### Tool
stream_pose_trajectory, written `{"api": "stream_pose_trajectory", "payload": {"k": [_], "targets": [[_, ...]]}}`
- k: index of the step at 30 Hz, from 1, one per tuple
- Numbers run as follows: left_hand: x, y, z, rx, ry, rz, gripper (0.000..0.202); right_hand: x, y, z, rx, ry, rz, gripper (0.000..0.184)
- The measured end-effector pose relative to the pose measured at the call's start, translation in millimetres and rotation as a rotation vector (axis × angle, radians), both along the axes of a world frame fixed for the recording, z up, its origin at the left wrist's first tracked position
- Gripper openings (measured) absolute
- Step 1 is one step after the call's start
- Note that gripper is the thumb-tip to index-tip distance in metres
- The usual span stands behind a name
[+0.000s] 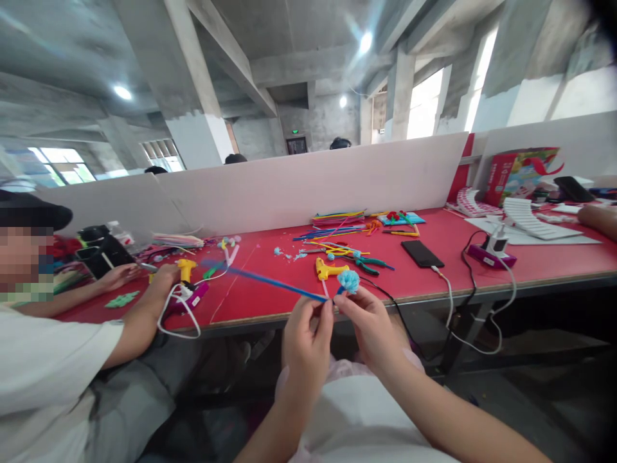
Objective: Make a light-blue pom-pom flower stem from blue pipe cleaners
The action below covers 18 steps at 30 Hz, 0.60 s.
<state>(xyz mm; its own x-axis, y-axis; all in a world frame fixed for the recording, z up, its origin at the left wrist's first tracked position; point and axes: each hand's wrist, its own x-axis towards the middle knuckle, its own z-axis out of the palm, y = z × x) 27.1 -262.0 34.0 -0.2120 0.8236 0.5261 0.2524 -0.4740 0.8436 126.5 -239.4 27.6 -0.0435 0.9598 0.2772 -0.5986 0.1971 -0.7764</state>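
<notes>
Pinched blue pipe cleaner (274, 281) in left hand (308, 334), light-blue ruffled flower (348, 281) in right hand (375, 325), near yellow glue gun (322, 268).

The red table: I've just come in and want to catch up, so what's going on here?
A person's left hand pinches a long blue strip, while the right hand holds a light-blue fluffy ball close by; the fingers hide whether they are joined. On the red table behind lie a yellow glue gun, green-handled pliers and a black phone. At left, another person sits at the table.
</notes>
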Motion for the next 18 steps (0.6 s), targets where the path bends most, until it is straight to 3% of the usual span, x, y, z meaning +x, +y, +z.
{"api": "stream_pose_trajectory", "payload": {"k": [3, 5, 9, 14, 18], "targets": [[0.1, -1.6, -1.4, 0.172, 0.158, 0.033, 0.008, 0.6, -0.4, -3.3, -0.024, -0.011, -0.057, 0.015], [1.3, -2.8, -0.4, 0.179, 0.145, -0.003, 0.008, 1.9, -2.1, -3.8, -0.015, -0.021, -0.079, 0.016], [2.8, -4.0, 2.9, -0.067, -0.115, -0.138, 0.01, 3.8, -6.6, -1.4, 0.034, -0.015, -0.044, 0.015], [-1.1, -1.3, 9.2, -0.35, -0.528, -0.436, 0.015, 5.2, -9.0, 2.1, 0.057, 0.01, 0.162, 0.012], [-4.2, -2.1, 16.8, -0.459, -0.591, -0.572, 0.023, 6.0, -8.7, 2.3, 0.064, 0.043, 0.233, 0.013]]}}
